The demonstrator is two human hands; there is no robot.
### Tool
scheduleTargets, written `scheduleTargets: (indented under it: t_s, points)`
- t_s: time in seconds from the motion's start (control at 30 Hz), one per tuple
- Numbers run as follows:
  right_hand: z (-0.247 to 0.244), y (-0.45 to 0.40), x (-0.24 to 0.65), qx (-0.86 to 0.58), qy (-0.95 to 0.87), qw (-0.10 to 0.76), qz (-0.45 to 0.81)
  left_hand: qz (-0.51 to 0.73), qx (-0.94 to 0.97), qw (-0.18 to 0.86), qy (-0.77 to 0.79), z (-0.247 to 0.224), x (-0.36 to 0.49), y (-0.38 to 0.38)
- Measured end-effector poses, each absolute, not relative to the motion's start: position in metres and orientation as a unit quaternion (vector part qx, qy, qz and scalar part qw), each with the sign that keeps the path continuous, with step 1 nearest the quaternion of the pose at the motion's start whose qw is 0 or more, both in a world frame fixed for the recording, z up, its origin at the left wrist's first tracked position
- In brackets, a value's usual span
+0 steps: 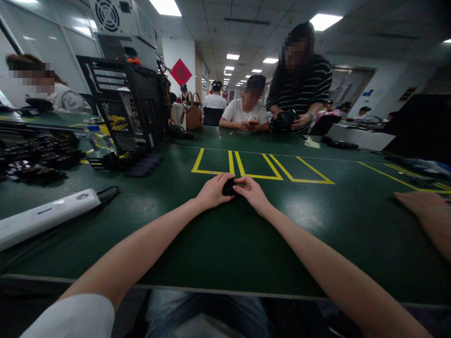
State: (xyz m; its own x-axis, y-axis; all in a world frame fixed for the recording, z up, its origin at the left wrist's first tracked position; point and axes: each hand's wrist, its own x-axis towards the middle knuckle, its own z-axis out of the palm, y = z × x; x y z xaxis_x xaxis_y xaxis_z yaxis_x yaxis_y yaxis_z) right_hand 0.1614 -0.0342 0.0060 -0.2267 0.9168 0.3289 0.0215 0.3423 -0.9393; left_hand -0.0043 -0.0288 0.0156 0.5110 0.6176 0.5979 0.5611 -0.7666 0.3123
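Between my two hands, just in front of the yellow-taped outlines, is a small black rounded object (229, 188). Its kind cannot be made out, since fingers cover much of it. My left hand (213, 191) is closed round its left side, thumb in front and fingers over the back. From the right, my right hand (251, 191) pinches its edge with thumb and fingertips. Both hands are low over the green tabletop (225, 239).
A black open computer case (141, 101) carries a silver power supply (121, 21) at the left. Nearer lie a white power strip (49, 216) and dark computer parts (42, 150). Another person's hand (423, 206) rests at the right. Two people are across the table, one holding a black object (287, 119).
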Motion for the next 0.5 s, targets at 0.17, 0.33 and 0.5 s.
scheduleTargets:
  t_s: [0.17,0.33,0.5]
  points:
    - [0.0072,-0.0336,0.1629,-0.390,-0.650,0.479,0.442,0.358,0.869,0.042,0.338,0.0153,-0.0045,-0.0284]
    - [0.0069,-0.0352,0.1642,-0.364,-0.653,0.472,0.468,0.359,0.868,0.043,0.341,0.0151,-0.0047,-0.0284]
    - [0.0048,-0.0346,0.1629,-0.356,-0.647,0.493,0.461,0.360,0.867,0.046,0.341,0.0157,-0.0041,-0.0292]
